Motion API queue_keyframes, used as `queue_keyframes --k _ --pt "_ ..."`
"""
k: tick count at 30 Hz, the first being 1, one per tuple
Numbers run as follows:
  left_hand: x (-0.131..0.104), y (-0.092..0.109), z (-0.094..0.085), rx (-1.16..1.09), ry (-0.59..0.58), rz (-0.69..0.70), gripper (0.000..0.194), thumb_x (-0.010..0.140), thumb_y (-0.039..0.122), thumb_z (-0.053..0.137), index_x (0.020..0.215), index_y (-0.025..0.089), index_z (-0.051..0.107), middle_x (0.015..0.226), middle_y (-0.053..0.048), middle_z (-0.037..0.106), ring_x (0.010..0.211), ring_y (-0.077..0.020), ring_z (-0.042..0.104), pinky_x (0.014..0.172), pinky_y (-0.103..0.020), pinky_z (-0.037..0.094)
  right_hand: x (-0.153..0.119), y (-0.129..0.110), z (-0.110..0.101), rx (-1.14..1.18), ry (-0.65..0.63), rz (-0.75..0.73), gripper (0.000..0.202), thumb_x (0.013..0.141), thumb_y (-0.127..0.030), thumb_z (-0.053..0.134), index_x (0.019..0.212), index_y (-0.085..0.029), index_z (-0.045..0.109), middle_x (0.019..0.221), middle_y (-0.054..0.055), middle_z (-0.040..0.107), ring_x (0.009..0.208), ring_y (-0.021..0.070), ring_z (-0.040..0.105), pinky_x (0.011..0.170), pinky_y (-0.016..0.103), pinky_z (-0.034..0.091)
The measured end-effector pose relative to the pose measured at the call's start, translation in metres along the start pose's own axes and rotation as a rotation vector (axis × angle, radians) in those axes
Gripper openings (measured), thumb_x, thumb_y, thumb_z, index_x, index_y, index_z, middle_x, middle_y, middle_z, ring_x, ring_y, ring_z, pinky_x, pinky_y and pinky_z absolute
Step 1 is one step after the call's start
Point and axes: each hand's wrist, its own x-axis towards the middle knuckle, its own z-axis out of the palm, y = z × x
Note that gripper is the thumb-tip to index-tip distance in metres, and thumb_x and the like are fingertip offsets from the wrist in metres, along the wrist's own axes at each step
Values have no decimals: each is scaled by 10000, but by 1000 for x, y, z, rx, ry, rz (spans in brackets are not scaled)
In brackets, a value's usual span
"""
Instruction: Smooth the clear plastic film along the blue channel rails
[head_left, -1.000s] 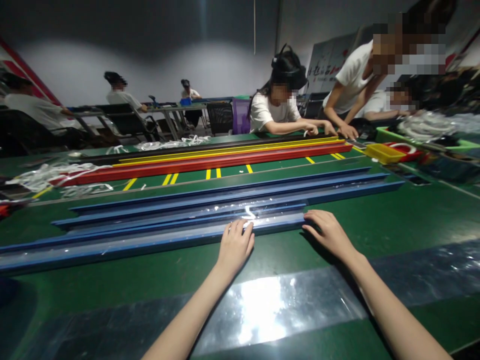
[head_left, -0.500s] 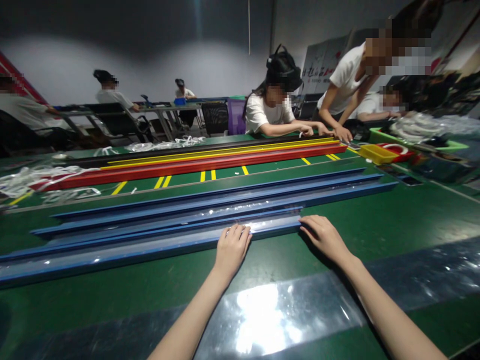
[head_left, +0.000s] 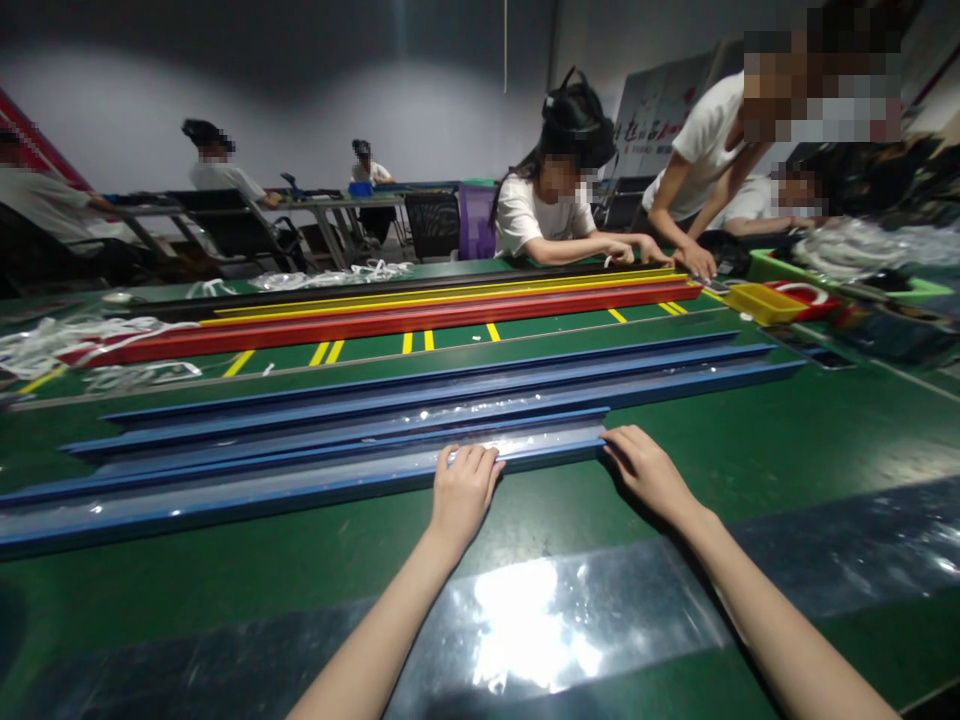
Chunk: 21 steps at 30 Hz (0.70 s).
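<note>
A long blue channel strip with a clear, shiny film-like layer inside lies nearest me on the green table, its left end out of view. My left hand is closed over the strip's near edge, fingers bent over the rim. At the strip's right end, my right hand pinches the corner between thumb and fingers. Just beyond lie more blue channel strips, side by side. Below my hands a wide clear plastic sheet stretches across the table and reflects a bright light.
Farther back are red, yellow and black strips, with white cords at left. Two co-workers' hands rest near those strips' right end. A yellow tray and a green bin stand at right.
The view has shifted very slightly. Both my hands keep their places on the near blue strip, and the strips have not visibly moved on the table.
</note>
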Motion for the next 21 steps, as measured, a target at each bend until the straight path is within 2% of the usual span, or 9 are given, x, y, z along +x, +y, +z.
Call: queue_keyframes --k 11,21 --pt "-1 1 -1 29 -27 -13 198 916 289 419 934 192 590 829 -21 644 812 -167 564 823 -335 323 0 -1 0 -8 -6 19 256 898 -299 356 1018 -211 565 930 95 597 904 233 524 799 385 442" --pt "-1 -1 -1 51 -31 4 233 919 314 404 899 189 600 788 -31 634 765 -166 545 769 -320 332 -1 2 3 114 77 107 206 863 -334 429 953 -221 576 891 65 614 884 218 554 806 379 443"
